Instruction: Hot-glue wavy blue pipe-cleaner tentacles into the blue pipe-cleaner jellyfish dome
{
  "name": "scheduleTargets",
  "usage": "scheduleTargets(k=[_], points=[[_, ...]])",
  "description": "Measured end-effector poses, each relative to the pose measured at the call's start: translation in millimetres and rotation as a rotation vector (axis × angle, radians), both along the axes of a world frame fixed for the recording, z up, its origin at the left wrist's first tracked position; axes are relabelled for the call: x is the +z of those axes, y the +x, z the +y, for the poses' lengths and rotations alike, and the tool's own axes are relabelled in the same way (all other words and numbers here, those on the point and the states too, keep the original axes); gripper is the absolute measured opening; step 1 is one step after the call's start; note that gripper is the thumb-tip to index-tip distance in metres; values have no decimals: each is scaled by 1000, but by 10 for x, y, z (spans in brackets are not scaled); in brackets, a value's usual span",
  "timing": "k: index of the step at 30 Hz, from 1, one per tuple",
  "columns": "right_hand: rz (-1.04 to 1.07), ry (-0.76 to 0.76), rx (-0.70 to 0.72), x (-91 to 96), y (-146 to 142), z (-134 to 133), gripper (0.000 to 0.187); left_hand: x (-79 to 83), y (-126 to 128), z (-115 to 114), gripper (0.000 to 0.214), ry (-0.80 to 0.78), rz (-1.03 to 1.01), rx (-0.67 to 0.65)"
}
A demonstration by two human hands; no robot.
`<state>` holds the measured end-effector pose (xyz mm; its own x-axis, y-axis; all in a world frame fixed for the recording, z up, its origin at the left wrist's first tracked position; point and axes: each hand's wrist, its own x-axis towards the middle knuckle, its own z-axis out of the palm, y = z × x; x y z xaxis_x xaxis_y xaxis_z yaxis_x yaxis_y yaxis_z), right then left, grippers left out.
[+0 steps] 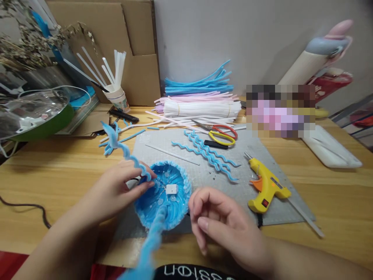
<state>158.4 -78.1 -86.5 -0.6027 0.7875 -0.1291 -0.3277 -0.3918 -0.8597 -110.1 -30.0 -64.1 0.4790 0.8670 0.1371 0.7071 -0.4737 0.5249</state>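
Observation:
A blue dome (163,198) made of pipe cleaners lies open side up on the grey cutting mat (262,212), with a small white block (171,189) inside it. My left hand (116,190) pinches a wavy blue pipe cleaner (128,153) against the dome's left rim. My right hand (218,221) hovers just right of the dome, fingers loosely curled, holding nothing I can see. A thick blue pipe cleaner strand (148,245) runs from the dome toward me.
A yellow glue gun (266,186) lies on the mat's right side. Several wavy blue pipe cleaners (210,155), scissors (223,134) and bundles of blue, pink and white pipe cleaners (201,103) lie behind. A cup of glue sticks (116,93) stands at back left.

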Motion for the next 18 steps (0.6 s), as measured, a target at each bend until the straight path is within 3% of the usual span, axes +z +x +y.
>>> scheduleTargets(k=[3, 7, 10, 13, 18], points=[[-77, 119, -41, -6, 48, -7, 4, 2, 17, 3, 9, -10, -38, -25], [-465, 660, -347, -29, 109, 98, 20, 17, 43, 1, 9, -1, -58, -58], [-662, 930, -263, -63, 131, 168, 38, 20, 59, 3, 10, 7, -67, -56], [-752, 1000, -95, -87, 137, 177, 49, 18, 72, 6, 10, 1, -65, -52], [-763, 893, 61, -61, 131, 154, 54, 20, 85, 5, 12, -13, -52, -50]])
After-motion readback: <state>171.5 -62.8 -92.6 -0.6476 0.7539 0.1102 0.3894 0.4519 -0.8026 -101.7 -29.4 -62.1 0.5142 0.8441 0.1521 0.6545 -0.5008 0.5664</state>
